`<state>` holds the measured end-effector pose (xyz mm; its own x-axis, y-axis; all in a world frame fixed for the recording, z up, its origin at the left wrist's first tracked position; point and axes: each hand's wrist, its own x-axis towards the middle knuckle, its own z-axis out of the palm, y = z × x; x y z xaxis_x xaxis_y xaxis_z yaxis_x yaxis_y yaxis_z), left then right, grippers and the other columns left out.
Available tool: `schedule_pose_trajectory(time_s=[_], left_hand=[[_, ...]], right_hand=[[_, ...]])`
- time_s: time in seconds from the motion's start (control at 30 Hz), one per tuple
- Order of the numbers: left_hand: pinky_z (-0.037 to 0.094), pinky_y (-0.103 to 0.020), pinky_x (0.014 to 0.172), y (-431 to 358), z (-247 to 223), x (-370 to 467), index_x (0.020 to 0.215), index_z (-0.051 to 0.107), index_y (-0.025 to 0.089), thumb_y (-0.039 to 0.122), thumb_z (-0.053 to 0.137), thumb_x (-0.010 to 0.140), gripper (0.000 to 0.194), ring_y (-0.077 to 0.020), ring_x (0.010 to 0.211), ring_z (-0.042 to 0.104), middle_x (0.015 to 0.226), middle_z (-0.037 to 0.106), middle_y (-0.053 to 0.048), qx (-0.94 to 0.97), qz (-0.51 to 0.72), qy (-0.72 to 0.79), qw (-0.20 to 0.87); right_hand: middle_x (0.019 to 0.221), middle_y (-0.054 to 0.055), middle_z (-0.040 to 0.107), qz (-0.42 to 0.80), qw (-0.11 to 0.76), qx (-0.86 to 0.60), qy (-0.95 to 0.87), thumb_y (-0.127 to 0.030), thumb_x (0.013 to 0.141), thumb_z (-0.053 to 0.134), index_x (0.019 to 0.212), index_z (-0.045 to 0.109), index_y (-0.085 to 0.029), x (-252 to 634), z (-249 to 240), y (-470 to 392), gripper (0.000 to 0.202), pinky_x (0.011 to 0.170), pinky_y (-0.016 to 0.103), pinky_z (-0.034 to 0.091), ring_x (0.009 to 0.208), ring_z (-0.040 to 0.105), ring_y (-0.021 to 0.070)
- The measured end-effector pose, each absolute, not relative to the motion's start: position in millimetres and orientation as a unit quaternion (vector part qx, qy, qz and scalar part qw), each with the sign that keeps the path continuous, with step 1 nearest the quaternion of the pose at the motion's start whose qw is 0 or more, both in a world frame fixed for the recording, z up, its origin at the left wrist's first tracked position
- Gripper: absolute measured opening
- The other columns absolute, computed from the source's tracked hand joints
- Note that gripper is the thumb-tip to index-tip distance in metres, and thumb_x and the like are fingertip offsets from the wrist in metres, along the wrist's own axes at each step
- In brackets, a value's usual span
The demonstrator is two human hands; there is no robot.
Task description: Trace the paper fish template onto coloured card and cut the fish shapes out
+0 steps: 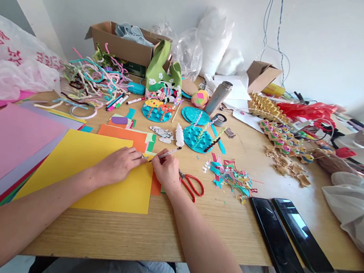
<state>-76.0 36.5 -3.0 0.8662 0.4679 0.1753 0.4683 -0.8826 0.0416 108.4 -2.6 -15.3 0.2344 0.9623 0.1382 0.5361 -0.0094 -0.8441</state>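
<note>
A large yellow sheet (pixel 87 155) lies in front of me on the wooden table. My right hand (pixel 166 169) is closed round a slim pen (pixel 170 151), its tip down near the sheet's upper right corner. Beside that tip, the fingers of my left hand (pixel 122 163) press a small piece, too small to make out, against the paper. Orange paper (pixel 123 135) shows behind the sheet. Red-handled scissors (pixel 194 186) lie just right of my right hand, their blades partly hidden by it. A white glue bottle (pixel 179 135) stands behind my hands.
Stacked coloured papers (pixel 8 143) cover the left side. Pipe cleaners (pixel 91 78), markers (pixel 117 101), blue crafts (pixel 198 138) and a steel flask (pixel 219 97) stand farther back. Paper scraps (pixel 233 177) and two phones (pixel 278 236) lie to the right. Another person's hand (pixel 329 162) is at far right.
</note>
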Motion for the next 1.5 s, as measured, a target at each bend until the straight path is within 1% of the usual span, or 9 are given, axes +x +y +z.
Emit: schedule_pose_trajectory(time_s=[0.13, 0.27, 0.43, 0.63, 0.83, 1.1, 1.37, 1.5], left_hand=[[0.047, -0.036, 0.083, 36.6, -4.3, -76.6, 0.123, 0.059, 0.018, -0.001, 0.041, 0.083, 0.048, -0.0222, 0.093, 0.055, 0.104, 0.065, -0.009, -0.967, -0.089, -0.24, 0.007], [0.046, -0.035, 0.083, 37.3, -5.9, -77.3, 0.125, 0.057, 0.019, -0.002, 0.041, 0.082, 0.051, -0.0215, 0.093, 0.055, 0.104, 0.065, -0.008, -0.967, -0.093, -0.235, 0.007], [0.046, -0.036, 0.083, 37.6, -6.2, -77.4, 0.124, 0.058, 0.02, -0.002, 0.042, 0.082, 0.05, -0.0217, 0.093, 0.055, 0.103, 0.064, -0.008, -0.968, -0.094, -0.235, 0.003], [0.046, -0.036, 0.083, 36.9, -5.5, -76.5, 0.12, 0.06, 0.018, 0.0, 0.043, 0.083, 0.045, -0.0223, 0.092, 0.055, 0.102, 0.065, -0.009, -0.967, -0.094, -0.238, 0.004], [0.047, -0.037, 0.085, 36.2, -6.0, -77.2, 0.119, 0.059, 0.013, 0.0, 0.042, 0.084, 0.041, -0.0229, 0.096, 0.055, 0.108, 0.065, -0.011, -0.965, -0.1, -0.241, 0.01], [0.047, -0.037, 0.084, 36.7, -6.0, -76.0, 0.111, 0.062, 0.012, 0.001, 0.042, 0.085, 0.035, -0.0225, 0.093, 0.055, 0.102, 0.066, -0.01, -0.965, -0.101, -0.242, 0.007], [0.047, -0.036, 0.086, 36.5, -6.3, -76.3, 0.112, 0.062, 0.014, 0.0, 0.042, 0.084, 0.037, -0.022, 0.094, 0.056, 0.103, 0.065, -0.01, -0.964, -0.105, -0.245, 0.003], [0.047, -0.037, 0.085, 36.6, -6.3, -76.0, 0.114, 0.061, 0.013, 0.0, 0.043, 0.083, 0.038, -0.0222, 0.094, 0.056, 0.103, 0.066, -0.01, -0.964, -0.106, -0.243, 0.006]], right_hand=[[0.051, -0.002, 0.058, 0.251, 0.42, -0.665, -0.565, -0.021, 0.074, 0.051, 0.065, 0.049, -0.021, 108.7, -14.4, -2.6, 0.009, 0.05, 0.022, 0.038, 0.048, 0.055, 0.0142], [0.051, -0.002, 0.058, 0.241, 0.411, -0.669, -0.571, -0.022, 0.074, 0.051, 0.064, 0.05, -0.021, 108.9, -13.5, -2.7, 0.01, 0.051, 0.022, 0.038, 0.049, 0.056, 0.0145], [0.052, -0.002, 0.059, 0.248, 0.416, -0.666, -0.567, -0.022, 0.074, 0.05, 0.065, 0.05, -0.021, 109.5, -13.9, -2.5, 0.009, 0.05, 0.022, 0.038, 0.049, 0.057, 0.0144], [0.053, -0.002, 0.061, 0.269, 0.439, -0.653, -0.556, -0.025, 0.077, 0.049, 0.068, 0.051, -0.021, 110.1, -17.6, -1.2, 0.01, 0.051, 0.022, 0.04, 0.049, 0.057, 0.0144], [0.059, -0.001, 0.065, 0.276, 0.445, -0.645, -0.556, -0.025, 0.077, 0.049, 0.071, 0.053, -0.021, 109.4, -19.5, -1.2, 0.009, 0.051, 0.022, 0.04, 0.051, 0.059, 0.0142], [0.061, 0.001, 0.066, 0.282, 0.436, -0.645, -0.561, -0.026, 0.079, 0.051, 0.072, 0.053, -0.021, 109.2, -19.2, -0.9, 0.009, 0.05, 0.022, 0.041, 0.052, 0.06, 0.015], [0.064, 0.002, 0.068, 0.274, 0.436, -0.635, -0.575, -0.026, 0.082, 0.051, 0.074, 0.054, -0.02, 109.5, -21.6, -0.2, 0.01, 0.052, 0.022, 0.042, 0.055, 0.063, 0.0158], [0.063, 0.002, 0.068, 0.273, 0.427, -0.642, -0.576, -0.026, 0.081, 0.051, 0.073, 0.054, -0.02, 109.0, -20.4, -0.8, 0.01, 0.051, 0.022, 0.04, 0.054, 0.062, 0.0153]])
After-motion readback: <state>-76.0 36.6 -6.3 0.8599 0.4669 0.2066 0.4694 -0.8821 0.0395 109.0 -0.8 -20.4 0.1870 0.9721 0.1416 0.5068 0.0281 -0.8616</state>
